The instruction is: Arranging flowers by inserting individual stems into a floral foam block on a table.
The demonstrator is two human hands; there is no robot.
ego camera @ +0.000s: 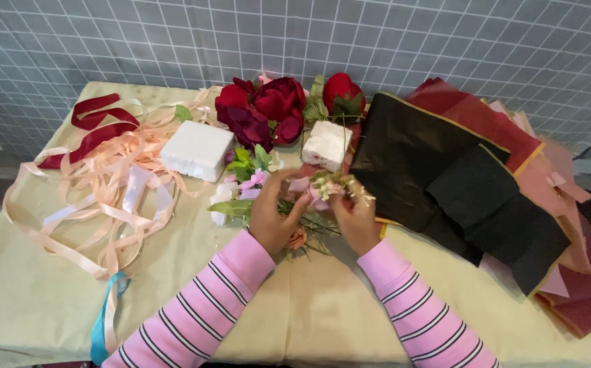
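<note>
While I look down from the head camera, both of my hands meet near the middle of the desk [309, 320], which wears a pale yellow-green cloth. My left hand [273, 217] and my right hand [356, 221] are close together, fingers curled around a small sprig of pale pink and cream artificial flowers [327, 185] held just above the cloth; each hand is clamped on it from its own side. Under and behind my left hand lies a loose bunch of green-leaved stems with white and pink blossoms [241, 187].

Toward the far edge sit two white foam blocks: the larger block [196, 150] left of centre, the smaller block [327, 144] just beyond my hands, with reddish marks on its near face. Behind them lie dark red peony-like blooms [265, 109] and a red rosebud [341, 88] with green leaves.

On the left half of the desk a tangle of peach satin ribbon [98, 194] spreads out, with a dark red ribbon [94, 126] looped near the far left corner and a light blue ribbon [103, 320] trailing over the near edge.

Along the right side lie overlapping wrapping sheets: black sheets with gold edging [459, 180] on top, red sheets [486, 116] behind, pink ones [561, 177] toward the right edge, and maroon sheets [588, 293] at the near right corner. I see no labels or packages.
</note>
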